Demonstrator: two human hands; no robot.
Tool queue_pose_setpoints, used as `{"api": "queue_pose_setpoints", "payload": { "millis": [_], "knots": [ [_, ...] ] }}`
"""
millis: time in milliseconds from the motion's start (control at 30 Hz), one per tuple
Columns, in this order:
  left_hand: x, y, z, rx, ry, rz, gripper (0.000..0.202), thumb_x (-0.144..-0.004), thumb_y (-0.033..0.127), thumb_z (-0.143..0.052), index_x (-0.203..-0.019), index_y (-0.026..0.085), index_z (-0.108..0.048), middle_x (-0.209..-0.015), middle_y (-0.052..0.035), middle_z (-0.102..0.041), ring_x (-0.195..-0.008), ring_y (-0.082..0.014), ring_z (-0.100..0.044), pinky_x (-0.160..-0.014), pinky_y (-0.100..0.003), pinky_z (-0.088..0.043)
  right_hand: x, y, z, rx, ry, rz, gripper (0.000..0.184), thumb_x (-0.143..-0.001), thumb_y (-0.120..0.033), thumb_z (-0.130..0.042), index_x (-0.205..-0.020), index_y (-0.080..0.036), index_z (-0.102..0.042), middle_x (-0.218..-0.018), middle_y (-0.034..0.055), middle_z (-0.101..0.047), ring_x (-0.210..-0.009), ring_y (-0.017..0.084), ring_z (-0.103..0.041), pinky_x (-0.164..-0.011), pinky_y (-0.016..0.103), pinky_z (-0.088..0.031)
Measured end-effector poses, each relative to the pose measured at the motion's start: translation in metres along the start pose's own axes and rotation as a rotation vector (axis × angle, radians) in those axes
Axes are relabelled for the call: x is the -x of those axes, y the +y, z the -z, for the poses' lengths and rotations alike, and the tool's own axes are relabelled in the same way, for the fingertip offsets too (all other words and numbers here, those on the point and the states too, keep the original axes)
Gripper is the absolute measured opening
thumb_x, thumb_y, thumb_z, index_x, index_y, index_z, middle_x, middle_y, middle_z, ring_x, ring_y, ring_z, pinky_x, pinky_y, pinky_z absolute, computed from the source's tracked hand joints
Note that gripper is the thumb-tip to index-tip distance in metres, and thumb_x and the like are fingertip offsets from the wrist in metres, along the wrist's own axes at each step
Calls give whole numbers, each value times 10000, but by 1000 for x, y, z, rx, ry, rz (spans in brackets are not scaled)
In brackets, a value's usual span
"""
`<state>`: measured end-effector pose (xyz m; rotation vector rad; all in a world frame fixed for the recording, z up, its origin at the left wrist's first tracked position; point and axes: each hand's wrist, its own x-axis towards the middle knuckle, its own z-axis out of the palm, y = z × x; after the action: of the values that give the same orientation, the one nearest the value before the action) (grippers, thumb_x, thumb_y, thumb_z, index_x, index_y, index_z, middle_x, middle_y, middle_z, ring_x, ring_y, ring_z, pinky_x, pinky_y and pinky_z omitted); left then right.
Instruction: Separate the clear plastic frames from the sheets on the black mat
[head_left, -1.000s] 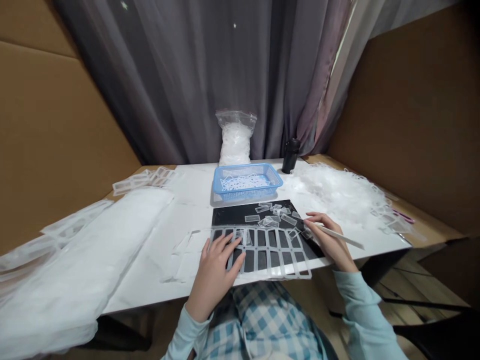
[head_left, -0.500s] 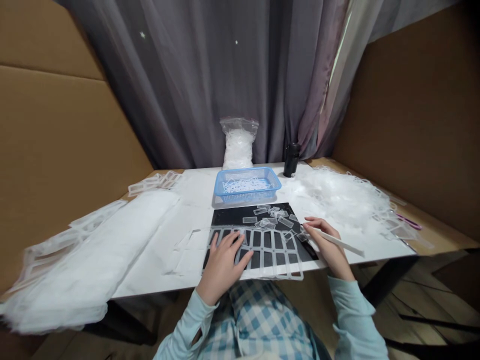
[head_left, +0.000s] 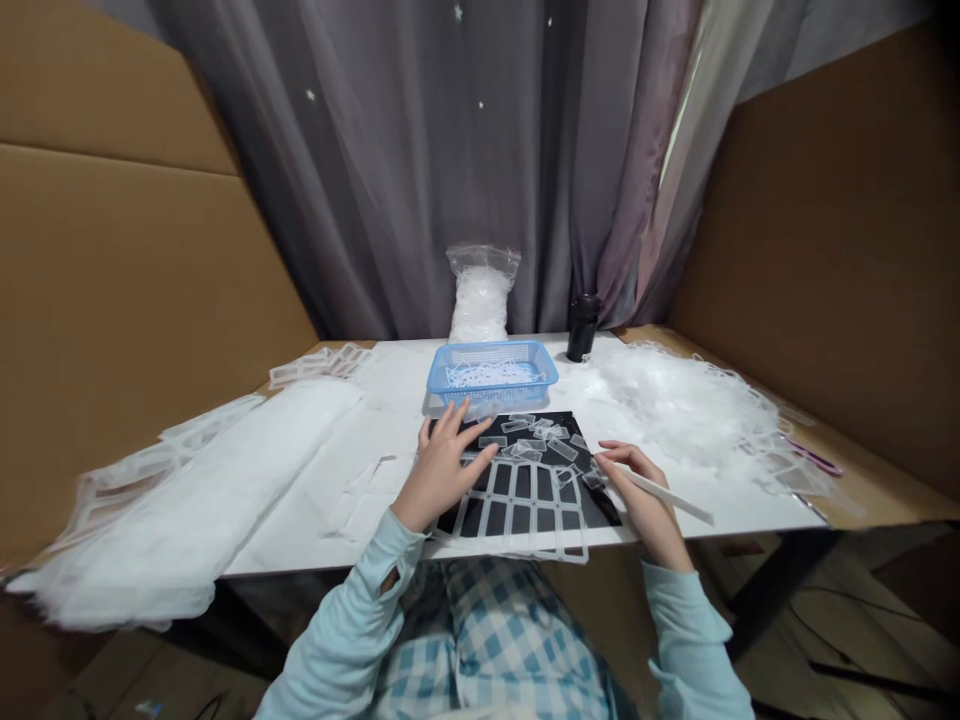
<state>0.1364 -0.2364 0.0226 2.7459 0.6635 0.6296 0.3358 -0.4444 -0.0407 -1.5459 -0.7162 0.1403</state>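
Note:
My left hand [head_left: 444,468] is open, fingers spread, over the left part of a black mat [head_left: 600,508] and the upper left of a translucent plastic grid sheet [head_left: 523,500]. Whether its fingertips touch anything I cannot tell. The sheet has rows of rectangular windows, and its near edge reaches past the table's front. My right hand [head_left: 643,492] is closed around a slim white pen-like tool [head_left: 679,497]; the tip points toward the mat and is too small to make out. Several small clear rectangles [head_left: 534,445] lie loosely on the mat beyond the sheet.
A blue basket [head_left: 493,354] with white pieces stands behind the mat. Farther back are a filled zip bag [head_left: 480,305] and a black bottle [head_left: 583,328]. Stacked plastic sheets [head_left: 202,490] lie left, a heap of clear scraps [head_left: 675,410] right, near purple-handled scissors [head_left: 817,458].
My left hand has lifted off the grid sheet's middle and moved away from me, toward the basket. My right hand still holds the white tool near the mat's right side.

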Motion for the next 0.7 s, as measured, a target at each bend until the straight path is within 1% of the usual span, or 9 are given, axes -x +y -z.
{"api": "queue_pose_setpoints", "payload": {
  "millis": [67, 100, 167, 233, 300, 367, 500, 600, 700],
  "knots": [
    [0, -7, 1, -7, 2, 20, 377, -987, 461, -473, -1290, 295, -624, -1593, -93, -362, -1498, -327, -268, -1186, -649, -153, 1, -1, 1, 5, -57, 7, 290, -862, -485, -662, -817, -199, -657, -1142, 119, -668, -1125, 291, -619, -867, 384, -514],
    [3, -12, 2, -9, 3, 28, 361, -986, 449, -474, -1267, 292, -637, -1578, -100, -386, -1485, -326, -300, -1182, -654, -158, 2, -3, 2, 7, -114, 13, 283, -872, -477, -656, -821, -199, -656, -1129, 114, -675, -1094, 281, -634, -863, 379, -517],
    [13, -23, 5, -12, 7, 38, 343, -986, 444, -467, -1239, 294, -643, -1549, -99, -432, -1457, -307, -362, -1181, -654, -163, 5, -8, 2, 13, -280, 26, 261, -877, -451, -661, -810, -198, -659, -1080, 98, -698, -1027, 261, -665, -850, 362, -529],
    [28, -35, 9, -14, 15, 44, 329, -980, 462, -466, -1210, 307, -643, -1516, -80, -480, -1422, -288, -419, -1181, -646, -177, 6, -13, 2, 33, -450, 39, 228, -873, -409, -676, -787, -198, -663, -1039, 84, -717, -1001, 252, -681, -849, 345, -537],
    [44, -47, 14, -15, 33, 56, 311, -980, 464, -454, -1177, 317, -644, -1486, -65, -513, -1388, -278, -463, -1180, -642, -184, 7, -16, 3, 70, -555, 53, 209, -878, -371, -676, -761, -199, -653, -1026, 76, -723, -1015, 249, -680, -867, 339, -533],
    [61, -60, 21, -15, 50, 73, 304, -976, 476, -450, -1154, 327, -645, -1457, -55, -542, -1352, -278, -501, -1175, -645, -195, 7, -18, 4, 117, -607, 75, 211, -900, -360, -654, -760, -203, -633, -1017, 73, -718, -1009, 244, -675, -867, 337, -524],
    [86, -83, 34, -22, 113, 115, 335, -969, 520, -444, -1134, 318, -654, -1428, -62, -563, -1314, -287, -529, -1162, -618, -233, 9, -21, 8, 244, -679, 142, 240, -962, -395, -570, -815, -210, -605, -925, 59, -684, -885, 221, -648, -778, 328, -498],
    [96, -99, 42, -46, 172, 128, 370, -948, 569, -458, -1100, 310, -674, -1380, -56, -602, -1278, -296, -557, -1146, -580, -285, 12, -29, 9, 361, -727, 200, 230, -994, -375, -513, -853, -213, -593, -921, 54, -644, -869, 215, -603, -760, 330, -464],
    [100, -112, 48, -63, 207, 160, 409, -938, 597, -439, -1065, 296, -686, -1343, -61, -627, -1244, -302, -581, -1123, -559, -333, 11, -36, 9, 464, -763, 239, 240, -1021, -349, -457, -851, -217, -564, -913, 47, -607, -859, 209, -579, -745, 325, -450]
  ]
}}
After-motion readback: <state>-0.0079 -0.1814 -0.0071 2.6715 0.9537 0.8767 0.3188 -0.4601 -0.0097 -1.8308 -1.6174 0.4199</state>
